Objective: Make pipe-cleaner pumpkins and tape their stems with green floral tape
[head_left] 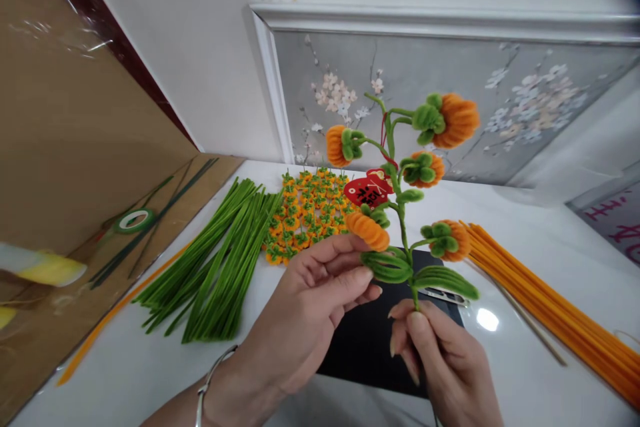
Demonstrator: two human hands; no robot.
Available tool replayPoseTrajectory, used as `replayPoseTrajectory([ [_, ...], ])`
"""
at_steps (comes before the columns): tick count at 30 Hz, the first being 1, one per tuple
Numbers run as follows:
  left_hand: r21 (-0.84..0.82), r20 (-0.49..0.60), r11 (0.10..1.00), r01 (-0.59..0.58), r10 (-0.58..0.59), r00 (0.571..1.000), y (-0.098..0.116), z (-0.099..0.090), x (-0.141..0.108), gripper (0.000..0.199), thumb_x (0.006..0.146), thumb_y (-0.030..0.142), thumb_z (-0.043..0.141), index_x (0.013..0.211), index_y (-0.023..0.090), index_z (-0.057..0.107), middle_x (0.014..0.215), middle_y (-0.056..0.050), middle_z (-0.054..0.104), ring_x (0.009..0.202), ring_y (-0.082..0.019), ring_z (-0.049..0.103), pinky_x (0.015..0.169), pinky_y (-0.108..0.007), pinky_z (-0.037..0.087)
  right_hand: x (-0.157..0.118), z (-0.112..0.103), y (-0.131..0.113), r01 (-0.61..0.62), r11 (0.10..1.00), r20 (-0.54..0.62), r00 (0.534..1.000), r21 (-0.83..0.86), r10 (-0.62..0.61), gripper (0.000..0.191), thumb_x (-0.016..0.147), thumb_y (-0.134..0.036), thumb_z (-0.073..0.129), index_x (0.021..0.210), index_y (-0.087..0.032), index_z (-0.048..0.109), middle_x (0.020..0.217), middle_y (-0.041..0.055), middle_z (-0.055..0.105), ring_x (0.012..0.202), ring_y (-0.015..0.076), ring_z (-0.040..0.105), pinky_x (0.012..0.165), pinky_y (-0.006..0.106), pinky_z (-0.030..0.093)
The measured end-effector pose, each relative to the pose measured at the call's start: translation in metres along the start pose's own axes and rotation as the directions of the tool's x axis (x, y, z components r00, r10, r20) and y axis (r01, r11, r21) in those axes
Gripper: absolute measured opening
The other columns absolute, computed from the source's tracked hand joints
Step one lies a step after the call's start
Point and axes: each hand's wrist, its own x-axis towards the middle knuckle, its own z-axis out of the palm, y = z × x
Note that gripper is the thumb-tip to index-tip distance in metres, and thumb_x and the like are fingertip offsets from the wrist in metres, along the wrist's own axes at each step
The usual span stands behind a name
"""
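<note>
An upright green stem (401,220) made of fuzzy wire carries several orange pumpkin-like pieces (456,121) with green caps. A red tag (369,188) with dark writing hangs from it on a red cord. My right hand (443,353) pinches the stem's lower end, below two leaves. My left hand (320,307), fingers pinched together, grips the tip of the left leaf (387,265), just under an orange piece. The right leaf (447,280) sticks out untouched above my right hand.
Green fuzzy sticks (220,260) and many small orange pieces (313,210) lie on the white table (280,320) at left. Orange sticks (550,307) lie at right. A black mat (370,347) is under my hands. Green tape (135,220) rests on cardboard at far left.
</note>
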Motion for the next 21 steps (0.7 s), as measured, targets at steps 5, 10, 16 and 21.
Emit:
replayPoseTrajectory([
  [5,-0.021,-0.027,1.0,0.012,-0.013,1.0,-0.0008,-0.0008,0.0004,0.018,0.074,0.004,0.068,0.086,0.016,0.072,0.086,-0.002,0.069,0.074,-0.009,0.063,0.067,-0.018,0.055,-0.001,0.0013,0.0011,0.008,1.0,-0.001,1.0,0.017,-0.008,0.032,0.091,-0.043,0.046,0.081,-0.018,0.062,0.052,-0.0021,0.052,0.038,0.0072,0.037,0.035,0.019,0.031],
  [10,-0.04,0.008,0.999,0.0,0.0,1.0,-0.0012,-0.0005,0.0019,0.015,0.075,0.004,0.067,0.085,0.015,0.072,0.085,-0.002,0.07,0.074,-0.009,0.064,0.069,-0.018,0.055,-0.0015,0.0014,0.0019,-0.003,1.0,-0.001,1.0,0.011,0.003,0.033,0.091,-0.044,0.046,0.08,-0.018,0.062,0.053,-0.0019,0.053,0.038,0.0076,0.038,0.035,0.019,0.031],
  [16,-0.03,0.055,1.0,0.003,-0.002,0.998,-0.0015,-0.0007,0.002,0.012,0.078,0.007,0.067,0.083,0.015,0.074,0.084,-0.002,0.071,0.076,-0.009,0.064,0.072,-0.019,0.054,-0.0013,0.0009,0.0005,-0.012,1.0,0.005,1.0,-0.024,0.012,0.033,0.091,-0.045,0.045,0.081,-0.018,0.061,0.054,-0.0023,0.053,0.038,0.008,0.038,0.036,0.02,0.032],
  [21,-0.036,0.071,0.999,-0.005,0.008,0.997,-0.0019,-0.0012,0.0012,0.011,0.078,0.008,0.067,0.081,0.016,0.074,0.084,-0.002,0.07,0.075,-0.009,0.063,0.073,-0.019,0.053,-0.0009,0.0007,0.0005,0.009,1.0,0.007,1.0,-0.019,-0.009,0.034,0.091,-0.045,0.046,0.08,-0.018,0.061,0.052,-0.0022,0.052,0.037,0.008,0.039,0.035,0.019,0.032],
])
